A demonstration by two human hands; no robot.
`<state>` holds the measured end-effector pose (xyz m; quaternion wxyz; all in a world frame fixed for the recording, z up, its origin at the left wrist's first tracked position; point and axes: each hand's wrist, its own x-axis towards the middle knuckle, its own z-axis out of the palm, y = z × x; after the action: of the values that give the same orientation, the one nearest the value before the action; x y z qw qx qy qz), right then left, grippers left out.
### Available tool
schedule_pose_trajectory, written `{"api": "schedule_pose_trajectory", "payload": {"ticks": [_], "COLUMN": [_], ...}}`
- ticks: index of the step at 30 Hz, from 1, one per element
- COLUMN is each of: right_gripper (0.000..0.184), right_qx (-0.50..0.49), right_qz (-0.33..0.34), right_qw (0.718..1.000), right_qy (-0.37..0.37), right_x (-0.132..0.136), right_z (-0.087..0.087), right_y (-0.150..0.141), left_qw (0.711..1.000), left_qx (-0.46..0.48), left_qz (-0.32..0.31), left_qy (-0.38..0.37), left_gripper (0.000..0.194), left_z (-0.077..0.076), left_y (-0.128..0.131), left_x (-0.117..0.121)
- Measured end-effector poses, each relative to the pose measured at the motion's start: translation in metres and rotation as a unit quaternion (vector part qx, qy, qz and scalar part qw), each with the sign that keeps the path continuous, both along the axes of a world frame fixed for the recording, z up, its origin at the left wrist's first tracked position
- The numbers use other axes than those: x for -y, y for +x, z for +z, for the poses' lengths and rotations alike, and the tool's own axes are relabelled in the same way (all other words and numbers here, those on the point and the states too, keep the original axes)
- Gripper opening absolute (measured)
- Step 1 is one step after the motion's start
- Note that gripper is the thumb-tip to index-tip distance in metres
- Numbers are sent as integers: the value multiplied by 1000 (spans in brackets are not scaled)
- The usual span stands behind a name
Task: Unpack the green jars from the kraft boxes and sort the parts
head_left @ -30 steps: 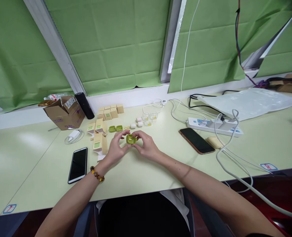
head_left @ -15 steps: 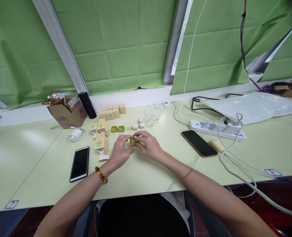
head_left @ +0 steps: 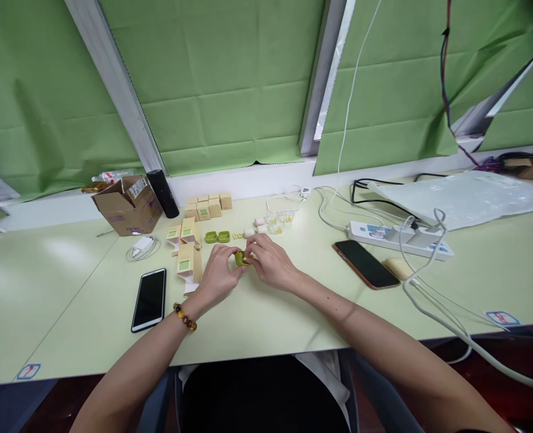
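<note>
The left hand (head_left: 221, 276) and the right hand (head_left: 271, 264) meet above the pale green table top (head_left: 302, 319), and between their fingertips is a small olive-green rounded square piece (head_left: 241, 258). The left hand pinches it with thumb and fingers from the nine o'clock side. The right hand grips it with bent fingers from the three o'clock side and covers a part of it, so I cannot tell whether these fingers also hold some smaller thing inside.

If the piece is the centre of the clock, two open olive-green square trays (head_left: 223, 237) lie side by side between ten and eleven. At twelve there are small flat yellow pieces (head_left: 238, 236), and at one o'clock short pale pinkish-white cylinders (head_left: 249, 233). Clear transparent cups (head_left: 276, 229) with yellow spots stand between one and two. At nine, near the left hand, are open light-brown cardboard boxes (head_left: 190, 258) with green squares on them; a group of closed light-brown cardboard boxes (head_left: 203, 210) stands at eleven.

A black-screened phone with white frame (head_left: 149, 299) lies at eight, and a black phone with brownish edge (head_left: 366, 264) at three. The left wrist wears a brown and yellow bead bracelet (head_left: 184, 317).
</note>
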<state>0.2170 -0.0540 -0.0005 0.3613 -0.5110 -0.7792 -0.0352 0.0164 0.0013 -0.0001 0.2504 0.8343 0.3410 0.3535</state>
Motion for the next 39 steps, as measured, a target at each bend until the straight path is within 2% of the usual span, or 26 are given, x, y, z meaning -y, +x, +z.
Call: {"api": "schedule_pose_trajectory", "payload": {"ticks": [3,5,7,9,10,15,20,25,28,31,35,37,39], "right_gripper": [10,5,7,14,14,18,34,34,31,25,29,27,27], "right_qx": [-38,-44,3,102,119,162,187,188,175,158,148,157,175], "right_qz": [-14,-42,-84,-130,-140,-190,-220,-225,-229,-231,-224,-192,-138], "right_qw": [999,998,995,978,972,944,928,926,930,939,951,961,967], "right_qy": [-7,-17,-56,-127,-148,-213,-236,-237,-227,-201,-150,-120,-127], "right_x": [-8,-24,-50,-81,-97,-155,-175,-176,-170,-155,-112,-80,-46], "right_z": [14,28,40,48,50,37,23,25,34,47,56,51,40], "right_y": [9,16,20,20,18,1,-8,-10,-7,1,13,13,8], "left_qw": [1000,999,998,992,988,970,948,940,937,939,945,945,942], "left_qx": [6,1,-38,-100,-130,-226,-306,-334,-343,-338,-299,-288,-294], "left_qz": [13,20,35,56,65,82,82,69,48,50,96,121,132], "left_qy": [-8,-25,-40,-45,-44,-27,6,31,38,48,89,100,92], "left_gripper": [31,33,36,37,37,36,30,47,37,31,35,34,34], "left_z": [-9,-14,-15,-12,-9,1,0,-3,0,12,47,64,74], "left_y": [-4,-6,-7,-6,-6,-6,-7,-4,-1,-1,-2,1,8], "left_x": [-10,-15,-16,-15,-14,-13,-17,-13,-9,-13,-45,-73,-104]}}
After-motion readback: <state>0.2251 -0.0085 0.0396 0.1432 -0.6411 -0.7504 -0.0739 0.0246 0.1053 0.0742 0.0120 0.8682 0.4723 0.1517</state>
